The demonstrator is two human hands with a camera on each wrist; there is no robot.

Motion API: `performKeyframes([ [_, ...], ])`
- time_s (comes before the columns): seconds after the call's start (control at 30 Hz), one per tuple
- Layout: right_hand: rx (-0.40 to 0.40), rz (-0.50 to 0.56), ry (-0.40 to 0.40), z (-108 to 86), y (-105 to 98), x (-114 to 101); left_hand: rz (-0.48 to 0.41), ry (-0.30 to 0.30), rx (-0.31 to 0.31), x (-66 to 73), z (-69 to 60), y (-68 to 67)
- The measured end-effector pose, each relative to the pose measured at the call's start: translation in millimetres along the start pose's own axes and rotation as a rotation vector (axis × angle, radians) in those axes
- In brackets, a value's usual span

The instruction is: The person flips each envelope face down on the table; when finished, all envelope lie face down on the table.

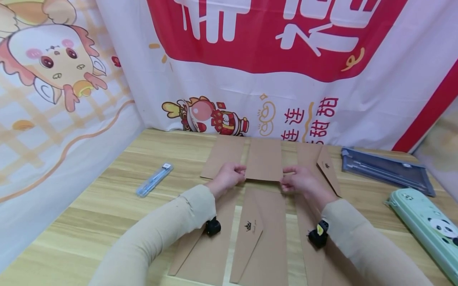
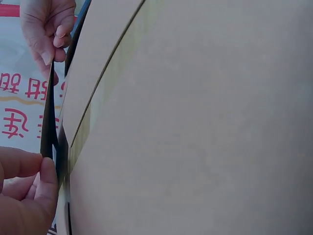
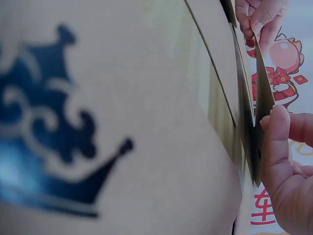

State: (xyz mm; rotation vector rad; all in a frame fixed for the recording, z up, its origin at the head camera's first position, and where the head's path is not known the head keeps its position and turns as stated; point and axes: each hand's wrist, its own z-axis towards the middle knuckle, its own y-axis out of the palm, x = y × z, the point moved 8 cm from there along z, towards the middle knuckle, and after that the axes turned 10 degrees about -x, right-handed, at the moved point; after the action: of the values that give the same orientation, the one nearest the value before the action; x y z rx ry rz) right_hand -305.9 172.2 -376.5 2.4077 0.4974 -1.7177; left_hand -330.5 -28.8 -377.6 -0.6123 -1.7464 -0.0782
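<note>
Both hands pinch the near corners of a brown envelope point(image 1: 264, 161) in the back row's middle; its near edge is raised in the wrist views. The left hand point(image 1: 229, 176) grips its left corner, seen also in the left wrist view, thumb and finger together point(image 2: 24, 186). At its right corner is the right hand point(image 1: 300, 182), its thumb against the envelope point(image 3: 288, 171). Another envelope with a crown print point(image 1: 272, 230) lies just nearer. More brown envelopes lie at the left point(image 1: 211, 254) and right point(image 1: 311, 159), partly under the forearms.
A clear slim case point(image 1: 155, 180) lies at the left of the wooden table point(image 1: 103, 206). On the right are a blue-grey mesh pouch point(image 1: 386, 169) and a green panda pencil case point(image 1: 425, 222). A printed cloth point(image 1: 250, 87) hangs behind.
</note>
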Motion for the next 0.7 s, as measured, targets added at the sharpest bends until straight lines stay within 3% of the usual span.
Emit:
performKeyframes([
  [0.37,-0.028,-0.053,0.072,2.4,-1.0,7.4,0.156,0.065,0.012,10.3,-0.5,2.6],
  [0.6,-0.05,-0.061,0.117,3.1,-0.1,11.6,0.249,0.036,0.025,11.2,-4.9,2.2],
  [0.7,-0.051,-0.069,0.113,1.8,-1.5,11.7,0.249,0.027,0.04,12.6,-7.5,0.2],
])
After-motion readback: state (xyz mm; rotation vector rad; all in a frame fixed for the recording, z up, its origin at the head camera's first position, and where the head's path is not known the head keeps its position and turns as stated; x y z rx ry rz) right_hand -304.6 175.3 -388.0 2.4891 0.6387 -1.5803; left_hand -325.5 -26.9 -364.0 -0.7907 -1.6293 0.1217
